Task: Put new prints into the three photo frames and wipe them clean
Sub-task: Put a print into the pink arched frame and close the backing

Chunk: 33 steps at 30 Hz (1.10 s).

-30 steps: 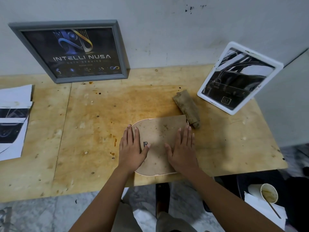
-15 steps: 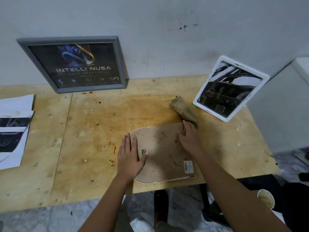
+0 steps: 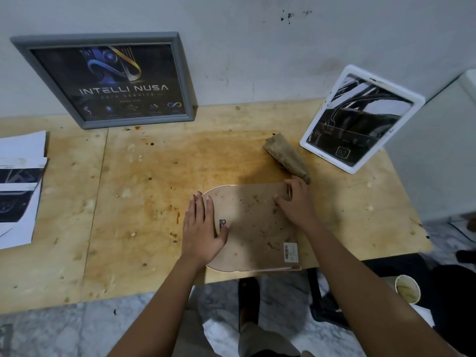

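Since a second ago, our right hand (image 3: 296, 202) has slid off the middle of the arched frame (image 3: 252, 228) up to its far right corner, uncovering a barcode sticker (image 3: 290, 251) near the front right corner; our left hand (image 3: 203, 230) has stayed put. We see the frame face down on the counter (image 3: 144, 176), near the front edge, showing only its brown backing board: speckled with dark spots, rounded on the left side, square on the right, with a small dark tab (image 3: 222, 224) beside the left thumb. Our left fingers (image 3: 199, 210) lie straight and flat, pressing on the rounded left side. Our right fingers (image 3: 296, 186) curl over the far right corner, with the thumb on the board, gripping its edge. A rolled brown cloth (image 3: 286, 157) lies just beyond that hand. Leaning on the wall are a grey frame (image 3: 110, 81) at far left and a white frame (image 3: 360, 117) at far right, and loose prints (image 3: 20, 186) lie at the counter's left end.
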Each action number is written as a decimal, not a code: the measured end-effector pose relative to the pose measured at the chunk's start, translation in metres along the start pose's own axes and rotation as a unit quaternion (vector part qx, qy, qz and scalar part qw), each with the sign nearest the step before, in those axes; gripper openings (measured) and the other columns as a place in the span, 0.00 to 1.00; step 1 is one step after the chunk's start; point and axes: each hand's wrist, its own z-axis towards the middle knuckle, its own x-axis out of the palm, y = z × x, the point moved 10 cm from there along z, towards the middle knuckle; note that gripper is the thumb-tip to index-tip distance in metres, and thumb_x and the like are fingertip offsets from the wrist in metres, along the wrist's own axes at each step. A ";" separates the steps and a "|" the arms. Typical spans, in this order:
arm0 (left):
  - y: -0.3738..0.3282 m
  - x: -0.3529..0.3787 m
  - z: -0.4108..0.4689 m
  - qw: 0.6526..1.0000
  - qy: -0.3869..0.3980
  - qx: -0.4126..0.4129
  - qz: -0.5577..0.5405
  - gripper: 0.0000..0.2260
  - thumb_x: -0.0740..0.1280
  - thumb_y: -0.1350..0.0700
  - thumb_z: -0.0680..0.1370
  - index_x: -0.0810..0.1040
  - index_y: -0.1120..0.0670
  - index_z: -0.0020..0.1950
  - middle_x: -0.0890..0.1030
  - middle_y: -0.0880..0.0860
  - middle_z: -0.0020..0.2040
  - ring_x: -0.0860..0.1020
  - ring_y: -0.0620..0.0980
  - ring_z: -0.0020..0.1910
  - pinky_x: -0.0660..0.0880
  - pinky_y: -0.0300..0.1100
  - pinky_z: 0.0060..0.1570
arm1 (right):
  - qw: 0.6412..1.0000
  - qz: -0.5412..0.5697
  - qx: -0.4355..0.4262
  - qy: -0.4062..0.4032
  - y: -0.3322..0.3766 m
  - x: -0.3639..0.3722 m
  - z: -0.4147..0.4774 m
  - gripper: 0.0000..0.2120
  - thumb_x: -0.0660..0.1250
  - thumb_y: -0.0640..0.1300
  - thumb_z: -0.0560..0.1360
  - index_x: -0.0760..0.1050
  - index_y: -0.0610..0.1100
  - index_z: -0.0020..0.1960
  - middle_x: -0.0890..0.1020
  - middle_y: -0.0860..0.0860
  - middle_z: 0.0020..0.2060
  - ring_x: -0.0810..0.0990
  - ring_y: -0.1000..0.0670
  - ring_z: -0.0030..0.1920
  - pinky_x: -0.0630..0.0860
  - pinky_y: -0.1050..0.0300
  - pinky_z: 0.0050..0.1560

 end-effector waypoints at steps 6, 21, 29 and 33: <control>-0.002 -0.003 0.000 0.994 -0.028 -0.080 -0.068 0.43 0.39 0.33 0.70 0.39 0.59 0.76 0.37 0.57 0.76 0.35 0.52 0.75 0.37 0.45 0.72 | 0.989 0.038 0.108 -0.093 -0.027 -0.014 -0.037 0.17 0.63 0.45 0.76 0.70 0.44 0.64 0.71 0.48 0.58 0.71 0.48 0.58 0.70 0.55 0.54; 0.001 -0.008 -0.006 0.981 -0.089 -0.126 -0.115 0.45 0.45 0.31 0.69 0.45 0.59 0.77 0.44 0.55 0.78 0.42 0.51 0.76 0.41 0.43 0.72 | 0.971 0.143 0.053 -0.182 -0.040 -0.006 -0.082 0.19 0.66 0.43 0.76 0.71 0.41 0.66 0.76 0.46 0.59 0.73 0.50 0.58 0.67 0.60 0.54; -0.002 -0.012 -0.007 0.984 -0.092 -0.107 -0.106 0.44 0.45 0.33 0.69 0.45 0.60 0.77 0.43 0.56 0.77 0.41 0.51 0.76 0.40 0.44 0.73 | 0.989 -0.068 0.003 -0.133 -0.024 0.005 -0.075 0.20 0.59 0.42 0.77 0.65 0.37 0.67 0.69 0.42 0.64 0.68 0.44 0.63 0.70 0.49 0.61; -0.003 -0.009 -0.009 0.988 -0.095 -0.099 -0.071 0.40 0.43 0.35 0.73 0.43 0.59 0.77 0.42 0.56 0.77 0.40 0.51 0.76 0.39 0.44 0.73 | 0.984 -0.108 -0.128 -0.060 0.027 0.011 -0.047 0.23 0.56 0.44 0.79 0.59 0.42 0.73 0.59 0.46 0.74 0.56 0.47 0.74 0.56 0.50 0.73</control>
